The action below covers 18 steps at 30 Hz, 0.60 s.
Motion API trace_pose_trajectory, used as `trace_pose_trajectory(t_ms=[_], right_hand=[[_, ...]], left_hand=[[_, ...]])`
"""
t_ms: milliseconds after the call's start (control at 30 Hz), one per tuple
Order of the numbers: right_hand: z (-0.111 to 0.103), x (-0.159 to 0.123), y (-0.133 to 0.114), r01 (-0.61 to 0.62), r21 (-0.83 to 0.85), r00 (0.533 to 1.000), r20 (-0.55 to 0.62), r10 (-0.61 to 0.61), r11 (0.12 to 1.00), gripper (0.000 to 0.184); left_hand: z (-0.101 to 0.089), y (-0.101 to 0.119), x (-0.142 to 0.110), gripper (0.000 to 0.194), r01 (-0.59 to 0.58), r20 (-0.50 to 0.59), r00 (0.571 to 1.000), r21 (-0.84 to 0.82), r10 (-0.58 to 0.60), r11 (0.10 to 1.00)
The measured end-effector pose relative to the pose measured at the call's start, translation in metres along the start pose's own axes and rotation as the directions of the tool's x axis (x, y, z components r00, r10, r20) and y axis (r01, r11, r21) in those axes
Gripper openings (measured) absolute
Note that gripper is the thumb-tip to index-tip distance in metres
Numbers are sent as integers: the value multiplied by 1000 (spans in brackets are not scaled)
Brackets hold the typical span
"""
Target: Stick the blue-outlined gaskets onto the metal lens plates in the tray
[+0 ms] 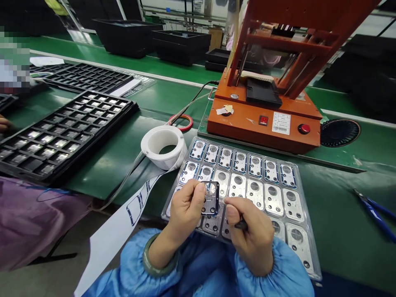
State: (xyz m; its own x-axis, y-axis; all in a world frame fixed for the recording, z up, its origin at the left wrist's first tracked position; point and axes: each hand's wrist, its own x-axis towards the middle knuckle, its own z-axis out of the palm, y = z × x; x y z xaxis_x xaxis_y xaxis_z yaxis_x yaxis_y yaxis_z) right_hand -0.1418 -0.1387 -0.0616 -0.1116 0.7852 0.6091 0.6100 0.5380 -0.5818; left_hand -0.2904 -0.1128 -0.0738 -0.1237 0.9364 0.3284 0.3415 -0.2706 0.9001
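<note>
My left hand (188,203) pinches a small rectangular metal plate (210,202) with a dark-blue border and round holes, held upright above a clear plastic tray (312,247). My right hand (252,229) is closed round a dark-handled tool (241,225), its fingertips just right of the plate; the tool's tip cannot be made out. Rows of similar silver plates (272,199) lie in the tray, the back ones with blue borders. To the left, a roll of white backing tape (163,144) trails a strip (108,231) bearing dark-blue frame outlines.
An orange press machine (262,119) stands behind the tray. Blue-handled pliers (375,210) lie at the right. A black compartment tray (62,132) and a red tape ring (182,122) are on the left. Another person's hand (4,123) shows at the far left edge.
</note>
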Motion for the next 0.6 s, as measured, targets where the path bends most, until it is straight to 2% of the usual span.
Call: trace_pose_trajectory(t_ms=[100,233,433,600], right_hand=[[0,4,-1,-112,106,987,126,98,988,10],[1,5,0,-174,185,960,249,126,967,8],[-2,4,-1,-258,203,930,316,186,945,17],[-4,4,-1,-338,221,911,321,259,915,19]], left_hand=[[0,-1,-1,28,33,4,999,-44,-32,999],[-1,-1,0,29,61,26,998,-75,-59,995],[-3,1,2,30,76,121,990,-78,-67,994],[-3,1,2,32,53,191,981,-78,-37,996]])
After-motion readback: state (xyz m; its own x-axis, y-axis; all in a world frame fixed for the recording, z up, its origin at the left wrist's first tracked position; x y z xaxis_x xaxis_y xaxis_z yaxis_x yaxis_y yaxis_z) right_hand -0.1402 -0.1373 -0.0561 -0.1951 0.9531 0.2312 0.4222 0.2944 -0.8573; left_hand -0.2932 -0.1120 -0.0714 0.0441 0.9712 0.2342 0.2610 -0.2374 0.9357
